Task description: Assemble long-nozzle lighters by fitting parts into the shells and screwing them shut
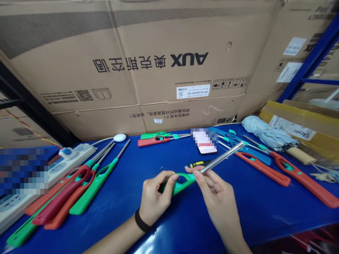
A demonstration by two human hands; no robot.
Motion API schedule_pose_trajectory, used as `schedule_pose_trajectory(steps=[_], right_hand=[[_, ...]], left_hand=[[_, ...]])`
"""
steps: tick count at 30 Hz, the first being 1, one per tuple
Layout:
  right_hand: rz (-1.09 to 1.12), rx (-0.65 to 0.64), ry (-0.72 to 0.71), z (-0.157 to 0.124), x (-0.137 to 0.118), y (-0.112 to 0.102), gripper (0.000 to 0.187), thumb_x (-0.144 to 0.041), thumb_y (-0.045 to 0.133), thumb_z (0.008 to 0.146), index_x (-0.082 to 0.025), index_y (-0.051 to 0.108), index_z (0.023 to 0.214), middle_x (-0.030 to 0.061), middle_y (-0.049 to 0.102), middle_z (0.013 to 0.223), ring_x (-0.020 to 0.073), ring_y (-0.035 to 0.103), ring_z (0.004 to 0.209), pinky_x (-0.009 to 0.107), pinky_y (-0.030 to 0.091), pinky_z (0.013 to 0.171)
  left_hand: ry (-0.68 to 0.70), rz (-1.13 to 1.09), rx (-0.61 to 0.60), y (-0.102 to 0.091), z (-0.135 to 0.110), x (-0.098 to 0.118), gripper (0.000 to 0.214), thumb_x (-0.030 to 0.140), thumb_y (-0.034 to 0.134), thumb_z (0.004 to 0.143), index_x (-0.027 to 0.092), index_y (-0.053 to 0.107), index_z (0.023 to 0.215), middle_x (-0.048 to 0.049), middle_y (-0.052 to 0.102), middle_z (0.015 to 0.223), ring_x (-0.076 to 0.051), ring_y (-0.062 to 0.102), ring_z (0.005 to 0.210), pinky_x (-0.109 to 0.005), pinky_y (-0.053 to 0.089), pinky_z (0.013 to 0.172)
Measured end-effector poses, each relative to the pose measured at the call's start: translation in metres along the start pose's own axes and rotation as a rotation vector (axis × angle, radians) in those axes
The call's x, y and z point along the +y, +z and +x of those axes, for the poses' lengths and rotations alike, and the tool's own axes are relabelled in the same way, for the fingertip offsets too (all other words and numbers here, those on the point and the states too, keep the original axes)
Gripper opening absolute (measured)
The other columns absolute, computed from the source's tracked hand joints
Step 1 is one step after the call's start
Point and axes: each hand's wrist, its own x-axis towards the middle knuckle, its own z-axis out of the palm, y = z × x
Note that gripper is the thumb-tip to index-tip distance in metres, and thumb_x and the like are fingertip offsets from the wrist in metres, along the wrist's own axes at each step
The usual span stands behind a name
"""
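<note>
My left hand (155, 197) is closed around the handle of a green long-nosed lighter (182, 181), a black band on its wrist. My right hand (215, 195) pinches the same lighter where the green handle meets its metal tube (225, 157), which points up and to the right. Just behind my fingers a small black and yellow screwdriver (200, 163) lies on the blue table (265, 208). A phone (206, 144) lies a little farther back.
Several red and green lighters (79, 183) lie in a heap at the left, beside a white power strip (60, 158). More lighters (265, 169) lie at the right, two (153, 138) at the back. A folded grey umbrella (270, 135) and large cardboard boxes (159, 63) stand behind.
</note>
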Motion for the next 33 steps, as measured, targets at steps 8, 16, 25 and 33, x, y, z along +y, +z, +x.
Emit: schedule_pose_trajectory(steps=[8, 16, 25, 33], right_hand=[[0.027, 0.026, 0.010, 0.003, 0.002, 0.004, 0.021, -0.038, 0.064, 0.080, -0.018, 0.067, 0.087, 0.0072, 0.076, 0.091, 0.0242, 0.070, 0.091, 0.027, 0.057, 0.080], [0.011, 0.035, 0.035, -0.005, 0.011, 0.002, 0.018, -0.036, 0.063, 0.082, -0.019, 0.067, 0.088, 0.0065, 0.075, 0.095, 0.0236, 0.069, 0.095, 0.027, 0.056, 0.084], [0.010, -0.096, 0.128, 0.012, 0.015, -0.044, 0.041, -0.047, 0.063, 0.081, -0.017, 0.062, 0.108, 0.0105, 0.073, 0.103, 0.0244, 0.068, 0.098, 0.036, 0.054, 0.090], [-0.005, 0.118, 0.220, 0.027, 0.017, -0.088, 0.051, -0.046, 0.078, 0.066, -0.016, 0.053, 0.099, 0.0062, 0.074, 0.075, 0.0225, 0.072, 0.068, 0.028, 0.061, 0.059]], left_hand=[[-0.042, -0.012, 0.000, 0.000, 0.000, -0.001, 0.023, 0.030, 0.052, 0.091, 0.017, 0.066, 0.077, 0.0024, 0.067, 0.059, -0.007, 0.056, 0.041, -0.015, 0.042, 0.043], [0.108, 0.074, 0.023, -0.002, 0.000, -0.002, 0.013, 0.023, 0.056, 0.089, 0.019, 0.066, 0.081, 0.0040, 0.067, 0.062, -0.006, 0.058, 0.046, -0.013, 0.043, 0.048], [0.427, 0.223, -0.085, -0.006, 0.010, -0.013, 0.008, 0.025, 0.062, 0.087, 0.019, 0.066, 0.091, 0.0015, 0.074, 0.077, -0.011, 0.066, 0.056, -0.019, 0.047, 0.056], [0.266, 0.356, -0.059, -0.017, 0.030, -0.024, 0.016, 0.029, 0.054, 0.090, 0.020, 0.068, 0.088, -0.0015, 0.072, 0.084, -0.016, 0.064, 0.076, -0.028, 0.047, 0.075]])
